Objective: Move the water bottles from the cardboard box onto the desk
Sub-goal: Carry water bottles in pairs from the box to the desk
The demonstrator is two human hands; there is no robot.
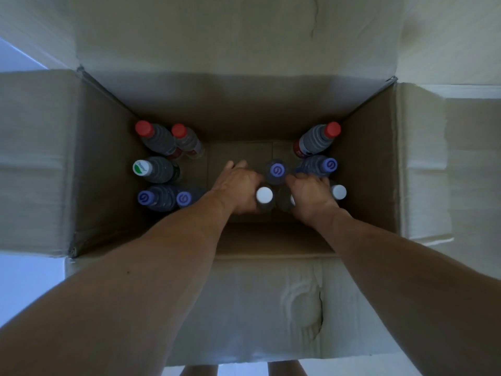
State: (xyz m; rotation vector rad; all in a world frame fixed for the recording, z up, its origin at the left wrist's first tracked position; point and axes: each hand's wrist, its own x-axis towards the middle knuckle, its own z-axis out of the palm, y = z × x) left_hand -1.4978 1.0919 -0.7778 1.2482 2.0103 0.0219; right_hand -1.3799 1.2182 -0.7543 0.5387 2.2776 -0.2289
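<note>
Head view: looks straight down into an open cardboard box with its four flaps folded outward.
Left hand: deep in the box, fingers curled round the white-capped bottle near the middle; it grips that bottle.
Right hand: beside the left, fingers curled over a bottle whose cap is mostly hidden under the palm; it appears to grip it.
Bottles at left wall: two red-capped bottles in the far corner, a green-and-white-capped bottle nearer, then two purple-capped bottles side by side.
Bottles at right wall: one red-capped bottle in the far corner, a purple-capped one just nearer, and a second white cap just beside the right hand.
Centre: another purple-capped bottle stands between the two hands, touching the fingertips.
Bottle posture: all stand upright on the box floor.
Desk: not in view.
</note>
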